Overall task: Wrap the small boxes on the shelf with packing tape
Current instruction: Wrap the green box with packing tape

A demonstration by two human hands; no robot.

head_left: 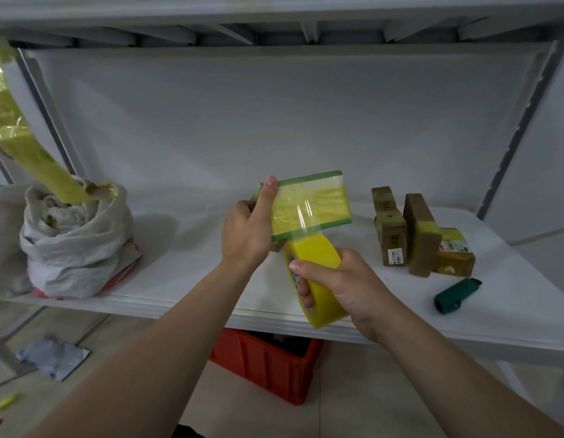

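Our left hand (245,229) clamps the small box (309,205) by its end. We judge it light, stiff, tape-slick. Just below, our right hand (337,279) has its fingers (306,294) hooked through the tape roll (313,251).

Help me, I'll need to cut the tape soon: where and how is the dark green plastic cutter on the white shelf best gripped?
Pinch the dark green plastic cutter across its long sides at mid-body, coming from above. It lies flat and diagonal on the white shelf, apart from the brown taped boxes. The right hand, nearest, grips the yellow tape roll.
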